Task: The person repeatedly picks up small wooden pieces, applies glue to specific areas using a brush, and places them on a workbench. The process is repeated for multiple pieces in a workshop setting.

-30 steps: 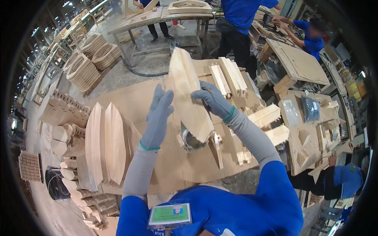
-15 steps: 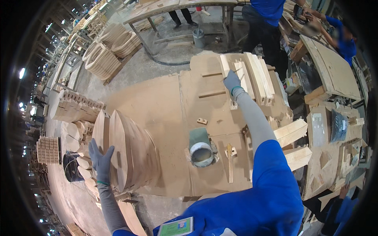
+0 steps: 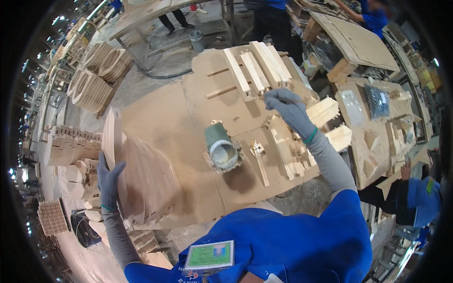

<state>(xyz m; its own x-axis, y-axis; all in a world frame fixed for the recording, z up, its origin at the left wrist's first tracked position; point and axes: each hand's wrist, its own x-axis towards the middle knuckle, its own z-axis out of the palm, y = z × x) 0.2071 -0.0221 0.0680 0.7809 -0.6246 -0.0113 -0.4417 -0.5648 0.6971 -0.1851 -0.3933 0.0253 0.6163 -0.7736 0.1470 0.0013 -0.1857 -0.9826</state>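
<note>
At the left, my gloved left hand (image 3: 108, 181) grips the edge of a pale curved wooden panel (image 3: 111, 139), thumb on one side and fingers partly hidden. This panel stands at the left end of a row of similar curved panels (image 3: 151, 181). My gloved right hand (image 3: 289, 109) is raised, fingers curled together, by the near ends of several long wooden rails (image 3: 257, 73). Whatever may be inside those fingers does not show. Between my hands stands a green container (image 3: 217, 133) with a whitish, crusted round mouth. A thin wooden stick (image 3: 261, 165) lies to its right.
Brown cardboard (image 3: 155, 113) covers the work surface. Slotted wooden blocks (image 3: 75, 148) are stacked at far left, above a black bucket (image 3: 85, 227). More wooden pieces (image 3: 283, 146) lie below my right hand. Co-workers stand at the far side and right, near a bench (image 3: 354, 40).
My right hand has drawn back toward me from the top of the rails to their near ends. The leftmost panel now stands more upright in my left hand. My view has shifted.
</note>
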